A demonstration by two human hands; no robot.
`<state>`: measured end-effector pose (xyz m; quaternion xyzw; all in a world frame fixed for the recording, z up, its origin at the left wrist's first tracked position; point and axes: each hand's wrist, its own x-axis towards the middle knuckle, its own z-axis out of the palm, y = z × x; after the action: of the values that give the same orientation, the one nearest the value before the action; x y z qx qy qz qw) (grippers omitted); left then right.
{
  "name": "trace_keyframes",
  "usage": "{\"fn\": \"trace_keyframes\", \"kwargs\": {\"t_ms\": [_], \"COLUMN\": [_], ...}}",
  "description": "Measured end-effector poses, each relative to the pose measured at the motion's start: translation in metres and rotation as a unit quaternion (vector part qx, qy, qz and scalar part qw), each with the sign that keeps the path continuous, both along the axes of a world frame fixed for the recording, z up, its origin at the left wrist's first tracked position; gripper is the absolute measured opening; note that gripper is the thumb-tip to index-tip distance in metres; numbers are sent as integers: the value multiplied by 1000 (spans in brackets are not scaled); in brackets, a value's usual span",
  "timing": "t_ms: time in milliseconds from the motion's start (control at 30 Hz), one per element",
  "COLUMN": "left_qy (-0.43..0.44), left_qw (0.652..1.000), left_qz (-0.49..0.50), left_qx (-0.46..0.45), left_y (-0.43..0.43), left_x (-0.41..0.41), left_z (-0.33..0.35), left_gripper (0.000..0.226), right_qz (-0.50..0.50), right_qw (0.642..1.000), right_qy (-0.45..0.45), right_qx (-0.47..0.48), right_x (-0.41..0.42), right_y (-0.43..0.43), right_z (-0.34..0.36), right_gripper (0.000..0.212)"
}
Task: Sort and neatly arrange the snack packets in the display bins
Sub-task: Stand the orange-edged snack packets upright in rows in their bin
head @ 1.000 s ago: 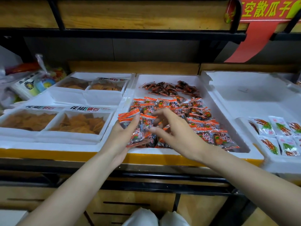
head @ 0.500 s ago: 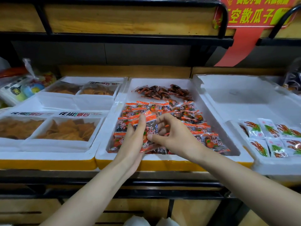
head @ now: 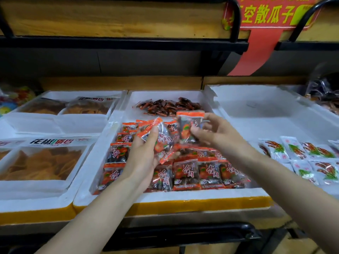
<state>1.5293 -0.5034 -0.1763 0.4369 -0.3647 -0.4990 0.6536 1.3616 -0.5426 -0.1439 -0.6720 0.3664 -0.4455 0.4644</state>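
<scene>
The middle white foam bin (head: 183,194) holds several orange-and-black snack packets (head: 209,172) laid in rows near its front. A heap of small dark packets (head: 168,106) lies at the back of the same bin. My left hand (head: 143,158) grips a small stack of orange packets (head: 161,136) above the bin's left half. My right hand (head: 214,134) pinches a single orange packet (head: 189,125), lifted upright just right of that stack.
The left bin (head: 36,195) holds boxed orange crisps (head: 42,162). At the right, another foam bin (head: 266,110) has white packets (head: 300,154) with red and green print at its front. A wooden shelf with a black rail (head: 128,43) overhangs the bins.
Both hands have risen from the front rows. My right hand has pulled one packet out of the bunch and raised it, while my left hand keeps hold of the stack.
</scene>
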Motion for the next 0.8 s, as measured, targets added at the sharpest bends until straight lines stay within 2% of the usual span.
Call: {"fn": "trace_keyframes", "kwargs": {"t_ms": [100, 200, 300, 433, 567, 700, 800], "left_qy": [-21, -37, -44, -50, -47, -62, -74], "left_qw": [1000, 999, 999, 998, 999, 998, 997], "left_qz": [3, 5, 7, 3, -15, -25, -20], "left_qx": [-20, -27, -25, -23, -22, -17, -8], "left_y": [-10, -19, -27, -34, -35, -35, -33], "left_x": [6, 11, 14, 13, 11, 9, 8], "left_z": [4, 5, 5, 4, 2, 0, 2], "left_gripper": [33, 31, 29, 34, 30, 33, 36], "right_qz": [-104, -139, -99, -7, 11, 1, 12], "right_qw": [994, 984, 968, 965, 956, 964, 956], "right_qy": [22, 110, 225, 237, 282, 264, 291], "right_qx": [-16, 4, 47, 110, 76, 39, 18], "right_x": [-17, -27, -27, -23, -22, -26, -25], "right_y": [-38, -69, -82, -81, -83, -86, -86], "right_z": [-2, -13, -23, -26, -29, -27, -33], "right_gripper": [15, 16, 17, 25, 36, 35, 34]}}
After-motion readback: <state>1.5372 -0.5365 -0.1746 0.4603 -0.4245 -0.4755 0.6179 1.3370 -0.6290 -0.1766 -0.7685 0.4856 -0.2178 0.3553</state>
